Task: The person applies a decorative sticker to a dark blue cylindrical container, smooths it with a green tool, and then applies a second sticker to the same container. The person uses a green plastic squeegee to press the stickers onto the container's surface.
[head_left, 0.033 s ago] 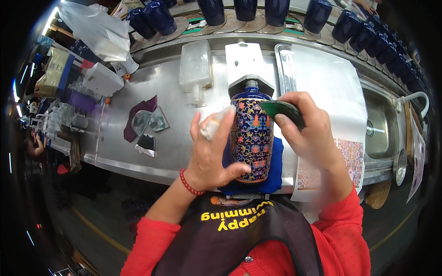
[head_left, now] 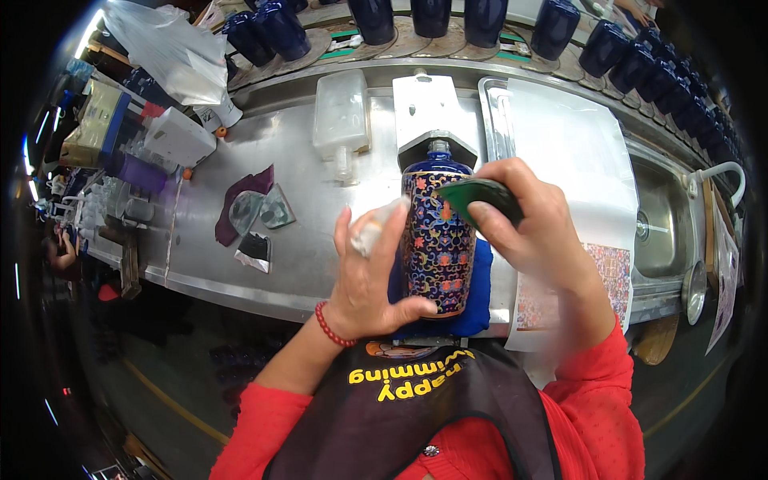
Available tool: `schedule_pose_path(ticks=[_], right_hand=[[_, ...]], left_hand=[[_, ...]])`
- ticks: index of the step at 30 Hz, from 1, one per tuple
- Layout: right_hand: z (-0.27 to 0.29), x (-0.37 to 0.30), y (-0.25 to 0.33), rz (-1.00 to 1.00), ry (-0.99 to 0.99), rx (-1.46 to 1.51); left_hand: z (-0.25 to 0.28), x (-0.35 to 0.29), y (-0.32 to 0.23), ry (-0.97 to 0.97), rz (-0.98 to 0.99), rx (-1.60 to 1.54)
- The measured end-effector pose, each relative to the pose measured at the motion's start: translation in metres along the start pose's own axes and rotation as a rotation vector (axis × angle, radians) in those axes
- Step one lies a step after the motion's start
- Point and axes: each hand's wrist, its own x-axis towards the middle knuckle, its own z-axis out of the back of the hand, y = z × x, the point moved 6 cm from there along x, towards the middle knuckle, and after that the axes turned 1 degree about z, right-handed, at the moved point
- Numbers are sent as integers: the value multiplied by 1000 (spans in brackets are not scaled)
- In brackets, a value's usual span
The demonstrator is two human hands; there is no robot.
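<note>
A dark blue bottle point(head_left: 438, 248) with a colourful floral pattern lies with its neck pointing away from me. Its neck end meets a white stand, and blue cloth point(head_left: 478, 292) shows beneath its near end. In my right hand point(head_left: 532, 212) is a thin dark green scraper point(head_left: 476, 198), pinched between thumb and fingers; its edge lies over the bottle's upper front. My left hand point(head_left: 364, 280) is spread along the bottle's left side, thumb at the lower edge and a finger by the upper side. White wrapping point(head_left: 370, 234) covers some of its fingers.
A clear empty-looking bottle point(head_left: 342, 116) lies beyond my left hand. Scraps of film point(head_left: 260, 210) are on the steel bench at left. At right are a white sheet point(head_left: 560, 152), a patterned print point(head_left: 604, 280) and a sink point(head_left: 660, 208). Blue bottles point(head_left: 432, 16) line the far conveyor.
The scraper has shifted left and slightly nearer across the bottle's front, and my right hand has moved with it. My left hand has barely moved.
</note>
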Motion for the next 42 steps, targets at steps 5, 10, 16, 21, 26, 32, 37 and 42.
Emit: schedule_pose_path(ticks=[5, 10, 16, 21, 26, 32, 37, 42], right_hand=[[-15, 27, 43, 506, -7, -639], [-35, 23, 39, 220, 408, -75], [-33, 23, 56, 421, 339, -385], [-7, 43, 37, 265, -91, -736], [-31, 28, 32, 120, 386, -151], [-35, 13, 53, 563, 230, -511], [-5, 30, 7, -78, -82, -153], [-36, 7, 33, 318, 459, -284]], left_hand=[[-20, -42, -1, 31, 111, -19], [-12, -42, 1, -74, 49, 205], [2, -35, -14, -133, -79, 262], [-6, -36, -10, -106, -28, 159], [-3, -37, 1, -145, 77, 168], [0, -36, -9, -176, -89, 280], [-15, -41, 3, -136, 81, 99], [-6, -44, 1, -140, 54, 235]])
